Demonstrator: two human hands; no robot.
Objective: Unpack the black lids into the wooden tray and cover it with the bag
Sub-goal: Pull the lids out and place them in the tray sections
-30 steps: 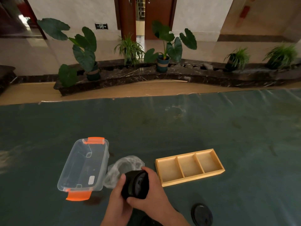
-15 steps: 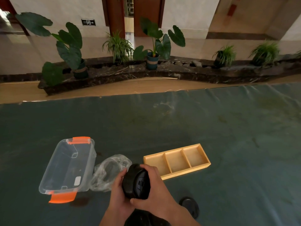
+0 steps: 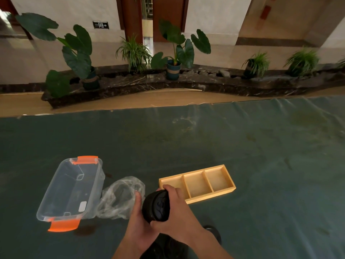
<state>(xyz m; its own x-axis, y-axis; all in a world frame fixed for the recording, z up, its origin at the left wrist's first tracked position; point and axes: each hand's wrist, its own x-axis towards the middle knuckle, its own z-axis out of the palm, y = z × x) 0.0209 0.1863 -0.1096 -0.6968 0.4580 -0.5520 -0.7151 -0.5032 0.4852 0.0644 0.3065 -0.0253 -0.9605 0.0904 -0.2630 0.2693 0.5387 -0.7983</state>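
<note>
A stack of black lids (image 3: 156, 206) is held on edge between both hands, just above the table's near side. My left hand (image 3: 139, 219) cups it from the left and my right hand (image 3: 177, 212) wraps over its top and right side. The wooden tray (image 3: 211, 195) with three empty compartments lies right behind my right hand. A crumpled clear plastic bag (image 3: 119, 197) rests on the table to the left of the lids. One more black lid (image 3: 214, 233) lies flat on the table, partly hidden by my right forearm.
A clear plastic box (image 3: 72, 187) with orange clips stands to the left of the bag. The dark green table cover (image 3: 186, 143) stretches far back. Beyond its far edge runs a stone planter ledge (image 3: 149, 85) with potted plants.
The view has shifted, so tray, bag and box sit slightly further right in frame than half a second ago. Both hands keep their hold on the lid stack, which has turned slightly.
</note>
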